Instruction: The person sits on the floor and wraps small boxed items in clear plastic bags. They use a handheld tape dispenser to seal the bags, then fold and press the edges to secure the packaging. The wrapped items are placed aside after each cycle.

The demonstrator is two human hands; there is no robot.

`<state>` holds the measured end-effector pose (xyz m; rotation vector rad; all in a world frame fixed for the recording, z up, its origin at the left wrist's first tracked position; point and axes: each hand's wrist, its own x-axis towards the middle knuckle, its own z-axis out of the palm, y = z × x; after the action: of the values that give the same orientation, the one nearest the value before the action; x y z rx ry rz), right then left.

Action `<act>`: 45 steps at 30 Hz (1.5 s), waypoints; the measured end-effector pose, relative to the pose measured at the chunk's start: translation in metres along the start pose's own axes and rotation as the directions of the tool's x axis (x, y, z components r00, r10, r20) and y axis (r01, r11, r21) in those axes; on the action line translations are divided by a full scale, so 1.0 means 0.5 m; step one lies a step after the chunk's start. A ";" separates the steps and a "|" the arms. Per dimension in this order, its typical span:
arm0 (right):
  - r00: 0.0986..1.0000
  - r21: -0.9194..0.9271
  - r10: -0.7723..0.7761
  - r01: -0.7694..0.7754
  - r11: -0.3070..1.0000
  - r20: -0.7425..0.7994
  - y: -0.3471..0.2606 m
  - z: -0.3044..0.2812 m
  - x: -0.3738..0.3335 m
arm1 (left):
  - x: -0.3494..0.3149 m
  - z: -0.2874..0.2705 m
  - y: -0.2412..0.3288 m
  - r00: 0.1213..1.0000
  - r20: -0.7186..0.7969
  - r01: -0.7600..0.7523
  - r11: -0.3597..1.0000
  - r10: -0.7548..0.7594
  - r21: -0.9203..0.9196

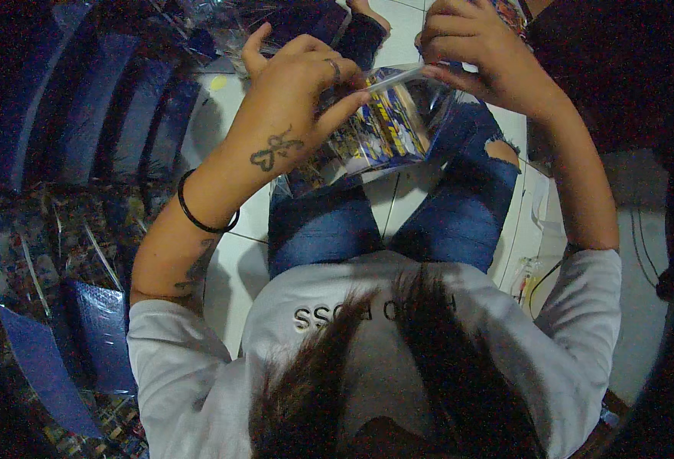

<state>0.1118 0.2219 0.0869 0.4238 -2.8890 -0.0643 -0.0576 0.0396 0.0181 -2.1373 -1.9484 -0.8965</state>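
Observation:
A clear plastic bag point(442, 107) holding blue and yellow printed packets point(386, 126) is held up above my knees. My left hand point(302, 92) pinches the bag's upper edge between thumb and fingers, with its little-finger side spread away. At the other end of that edge, my right hand point(478, 53) is closed, its thumb and curled fingers on the plastic. A pale, taut strip point(396, 79) runs between the two hands; whether it is tape or the folded bag edge I cannot tell. The left hand covers part of the bag.
Blue plastic-wrapped packs point(115, 99) are lined up on the left, with more clear-wrapped packs point(84, 249) nearer. Crumpled clear plastic point(230, 27) lies at the far left. White floor tiles point(233, 264) show around my legs. Cables point(643, 237) hang on the right.

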 end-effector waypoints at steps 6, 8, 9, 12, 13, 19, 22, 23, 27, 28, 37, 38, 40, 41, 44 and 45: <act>1.000 0.084 -0.005 0.005 0.996 -0.003 -0.020 0.035 0.010 | -0.006 -0.007 -0.009 0.999 -0.045 -0.024 0.999 0.022 -0.048; 1.000 0.057 0.000 0.001 0.998 -0.024 -0.022 0.059 0.017 | -0.015 -0.042 -0.011 0.994 0.083 0.067 0.997 -0.065 -0.026; 0.999 0.042 0.002 -0.001 0.999 -0.035 -0.021 0.067 0.019 | -0.021 -0.056 -0.010 0.998 0.053 0.037 0.999 -0.035 -0.039; 0.995 0.243 0.085 -0.071 0.967 -0.050 -0.024 0.075 0.024 | -0.026 -0.063 -0.005 0.976 0.069 0.210 0.977 -0.208 -0.024; 0.995 0.250 0.100 -0.092 0.964 -0.018 -0.027 0.072 0.024 | -0.026 -0.053 -0.006 0.993 0.008 0.117 0.991 -0.117 -0.070; 0.991 0.033 0.099 -0.097 0.995 -0.085 -0.043 0.056 0.026 | 0.001 0.031 -0.033 0.970 0.128 0.244 0.791 -0.209 -0.561; 0.964 -0.149 -0.080 0.043 0.988 -0.252 -0.043 0.068 0.022 | 0.015 0.029 -0.047 0.896 0.383 0.439 0.579 -0.226 -0.687; 0.958 -0.127 -0.113 0.082 0.989 -0.264 -0.040 0.077 0.022 | 0.018 0.027 -0.047 0.880 0.444 0.467 0.476 -0.168 -0.745; 0.992 -0.105 -0.019 0.006 0.994 -0.122 -0.022 0.092 0.017 | 0.020 0.024 -0.026 0.983 0.082 0.185 0.911 -0.167 -0.368; 0.994 -0.096 -0.028 0.018 0.995 -0.108 -0.018 0.090 0.019 | 0.014 0.024 -0.018 0.997 -0.006 0.077 0.969 -0.080 -0.237; 0.994 -0.093 0.111 -0.112 0.989 -0.017 0.005 -0.005 -0.007 | -0.001 0.017 -0.014 1.000 -0.026 0.002 1.000 -0.003 -0.012; 0.980 -0.020 0.139 -0.143 0.990 -0.142 0.004 0.001 -0.010 | -0.001 0.021 -0.016 0.999 -0.032 -0.016 1.000 0.015 -0.006; 0.991 -0.020 0.013 -0.016 1.000 -0.131 0.002 0.029 -0.007 | -0.001 0.022 -0.020 1.000 -0.008 -0.022 1.000 0.022 -0.006; 0.990 -0.022 -0.052 0.050 0.999 -0.129 0.002 0.044 -0.002 | -0.003 0.016 -0.024 1.000 0.018 -0.012 1.000 0.012 -0.009; 1.000 0.039 -0.003 0.004 0.999 -0.030 -0.005 0.078 0.013 | -0.014 -0.034 -0.035 0.995 0.097 0.024 1.000 -0.022 -0.019; 1.000 0.060 0.011 -0.010 0.998 -0.017 -0.006 0.081 0.017 | -0.020 -0.057 -0.037 0.980 0.167 0.106 0.994 -0.105 0.000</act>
<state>0.0956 0.2169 0.0488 0.4171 -2.8818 0.0279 -0.0850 0.0210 0.0311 -2.1971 -2.1585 -0.7657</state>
